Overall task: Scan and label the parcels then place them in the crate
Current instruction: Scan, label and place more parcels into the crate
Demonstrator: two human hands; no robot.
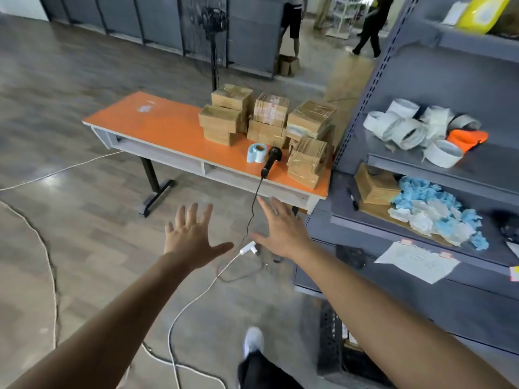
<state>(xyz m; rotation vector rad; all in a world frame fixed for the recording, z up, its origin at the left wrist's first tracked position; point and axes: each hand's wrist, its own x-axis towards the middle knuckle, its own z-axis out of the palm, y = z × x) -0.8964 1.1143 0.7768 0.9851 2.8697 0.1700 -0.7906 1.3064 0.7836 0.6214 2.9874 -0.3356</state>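
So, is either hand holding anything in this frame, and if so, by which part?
Nothing is held. The left hand and right hand are both spread open in the air, short of the orange table; the scanner lies untouched on it.

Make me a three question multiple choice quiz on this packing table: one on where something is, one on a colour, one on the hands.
1. Where is the blue label roll? A) on the table, left of the scanner B) on a shelf C) on the floor
2. The table top's colour? A) grey B) green C) orange
3. The left hand and right hand? A) one grips the scanner B) both open, empty C) one holds a parcel
Answers: 1 A, it stands beside the scanner; 2 C, plainly orange; 3 B, both spread flat, holding nothing.
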